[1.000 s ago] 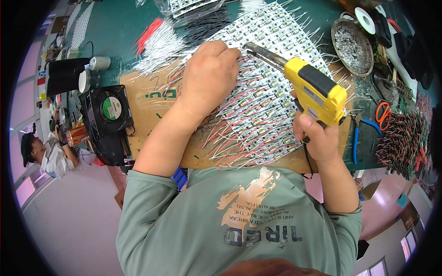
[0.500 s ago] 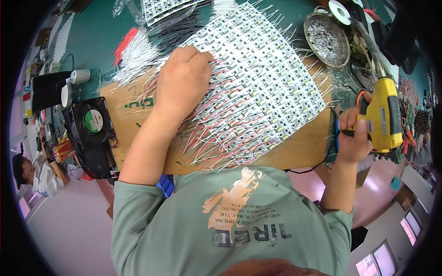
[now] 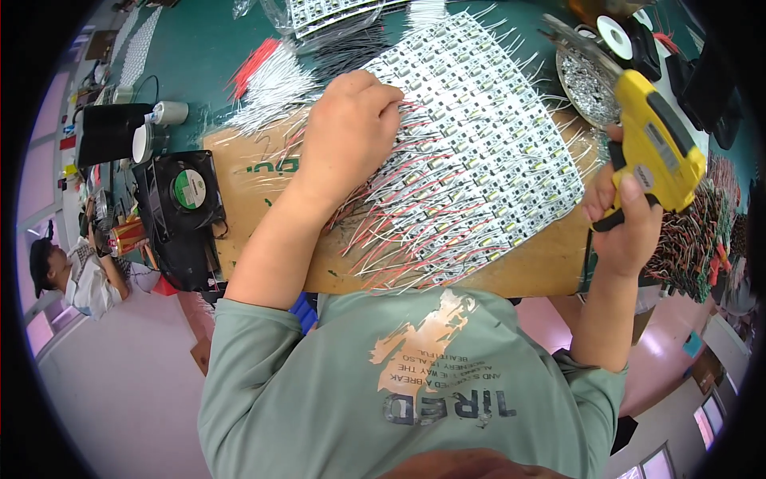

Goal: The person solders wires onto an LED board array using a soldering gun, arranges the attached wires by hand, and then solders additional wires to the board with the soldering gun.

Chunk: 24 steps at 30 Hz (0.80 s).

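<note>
Now left hand (image 3: 351,132) presses flat, fingers together, on LED strip sheet (image 3: 487,152) atop cardboard (image 3: 519,275); right hand (image 3: 630,219) grips yellow glue gun (image 3: 656,144), lifted off to the right. Next probably: bring nozzle down accurately onto wire joints.

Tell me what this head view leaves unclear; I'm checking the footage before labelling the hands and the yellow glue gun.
- Head view: the strips under the left hand are hidden by that hand.
- The glue gun trigger and grip are covered by the right hand.
- The round metal tray is partly behind the gun; its contents are too small to identify.
- The wire pile at the right is cut off by the dark rim.
</note>
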Each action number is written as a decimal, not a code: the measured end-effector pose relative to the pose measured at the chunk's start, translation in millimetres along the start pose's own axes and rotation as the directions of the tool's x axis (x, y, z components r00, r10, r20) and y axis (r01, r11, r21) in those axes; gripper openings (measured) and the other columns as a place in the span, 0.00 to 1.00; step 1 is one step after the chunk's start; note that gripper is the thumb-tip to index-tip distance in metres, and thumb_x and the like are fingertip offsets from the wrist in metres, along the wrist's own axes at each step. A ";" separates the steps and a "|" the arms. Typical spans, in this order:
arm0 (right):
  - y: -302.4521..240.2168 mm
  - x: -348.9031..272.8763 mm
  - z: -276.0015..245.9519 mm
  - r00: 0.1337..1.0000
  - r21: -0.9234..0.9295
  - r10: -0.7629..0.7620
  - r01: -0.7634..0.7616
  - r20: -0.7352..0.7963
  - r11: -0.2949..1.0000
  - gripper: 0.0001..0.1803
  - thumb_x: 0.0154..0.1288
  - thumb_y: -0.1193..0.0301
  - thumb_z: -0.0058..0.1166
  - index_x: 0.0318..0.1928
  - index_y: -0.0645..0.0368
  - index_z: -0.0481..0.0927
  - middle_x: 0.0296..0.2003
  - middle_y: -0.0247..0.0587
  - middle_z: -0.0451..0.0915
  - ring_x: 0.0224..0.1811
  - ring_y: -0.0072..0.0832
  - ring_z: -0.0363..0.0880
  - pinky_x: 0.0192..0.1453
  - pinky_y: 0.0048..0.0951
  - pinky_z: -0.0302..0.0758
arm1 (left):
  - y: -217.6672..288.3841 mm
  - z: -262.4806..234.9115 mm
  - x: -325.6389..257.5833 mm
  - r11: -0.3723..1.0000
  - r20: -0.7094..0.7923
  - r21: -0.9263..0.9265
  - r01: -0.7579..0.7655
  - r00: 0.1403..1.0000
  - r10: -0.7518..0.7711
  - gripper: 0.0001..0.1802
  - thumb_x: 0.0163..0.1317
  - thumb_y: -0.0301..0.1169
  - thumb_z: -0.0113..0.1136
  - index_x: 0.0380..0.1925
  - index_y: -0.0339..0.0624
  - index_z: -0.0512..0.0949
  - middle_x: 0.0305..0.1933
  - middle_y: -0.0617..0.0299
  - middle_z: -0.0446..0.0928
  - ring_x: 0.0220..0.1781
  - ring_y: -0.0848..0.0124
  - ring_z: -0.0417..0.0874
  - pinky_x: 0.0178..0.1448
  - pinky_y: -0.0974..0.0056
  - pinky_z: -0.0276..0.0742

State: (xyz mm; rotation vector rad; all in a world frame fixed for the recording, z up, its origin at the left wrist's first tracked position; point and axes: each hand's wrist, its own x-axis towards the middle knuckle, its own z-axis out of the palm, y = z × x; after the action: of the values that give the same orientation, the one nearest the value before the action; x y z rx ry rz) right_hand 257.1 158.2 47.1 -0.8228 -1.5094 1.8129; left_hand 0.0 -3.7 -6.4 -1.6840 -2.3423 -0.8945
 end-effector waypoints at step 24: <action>55.7 -6.0 57.5 0.936 -0.057 0.249 -0.243 0.249 0.968 0.31 0.58 0.66 0.56 0.57 0.76 0.67 0.20 0.37 0.71 0.15 0.21 0.67 0.20 0.23 0.67 | -19.2 6.5 10.3 0.999 0.005 0.050 0.019 1.000 -0.019 0.06 0.54 0.24 0.61 0.30 0.43 0.85 0.31 0.58 0.81 0.36 0.57 0.82 0.41 0.57 0.79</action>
State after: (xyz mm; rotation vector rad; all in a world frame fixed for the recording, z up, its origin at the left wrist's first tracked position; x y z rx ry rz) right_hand 210.8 111.4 1.0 -0.8482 -1.6522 2.1565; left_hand -19.5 4.2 -14.8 -1.6504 -2.3678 -0.8278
